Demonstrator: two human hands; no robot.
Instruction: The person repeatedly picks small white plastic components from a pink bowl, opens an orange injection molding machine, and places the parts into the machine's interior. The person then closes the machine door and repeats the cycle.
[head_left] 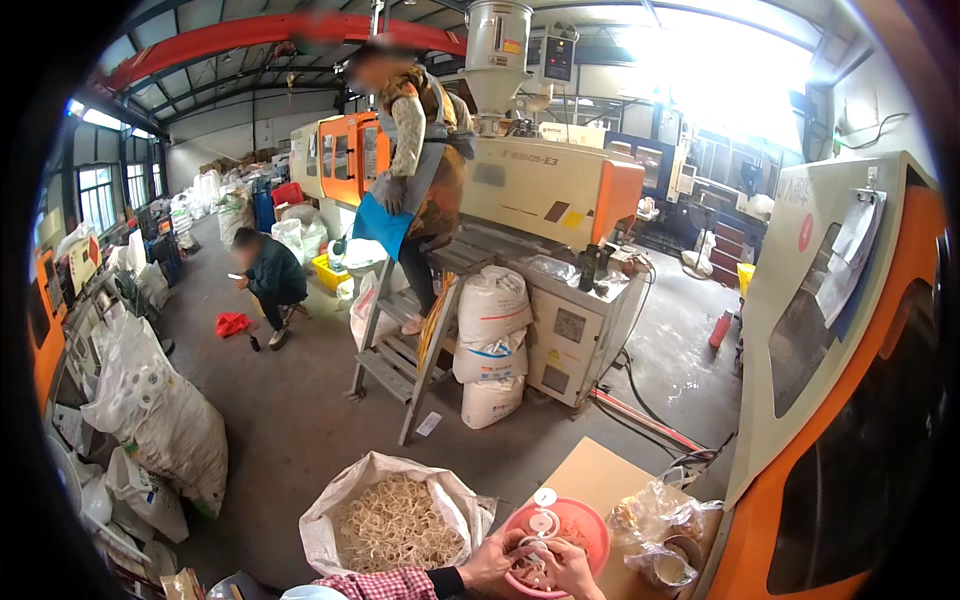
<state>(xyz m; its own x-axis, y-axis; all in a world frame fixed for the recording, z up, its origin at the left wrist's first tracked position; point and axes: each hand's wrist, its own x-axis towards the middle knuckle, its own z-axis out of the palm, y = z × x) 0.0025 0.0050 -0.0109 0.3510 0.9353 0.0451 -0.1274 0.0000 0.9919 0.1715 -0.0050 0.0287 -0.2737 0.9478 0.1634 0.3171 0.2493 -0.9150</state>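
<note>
My left hand [495, 560] and my right hand [572, 568] meet over a pink basin [590, 523] at the bottom of the view. Both hands pinch a small whitish plastic ring part [536, 556] above the basin. Inside the basin lie more small white and pink parts. A round white part [545, 496] rests on the basin's far rim. My left sleeve is red plaid with a dark cuff. To the left of the basin stands an open white sack [335, 510] full of pale plastic rings.
The basin sits on brown cardboard [590, 470] beside clear plastic bags [660, 520]. An orange and grey machine [850, 400] rises at right. Ahead, a person stands on a stepladder [400, 360] by another moulding machine with stacked white sacks [492, 345]. Another person crouches at left. Filled bags [160, 410] line the left.
</note>
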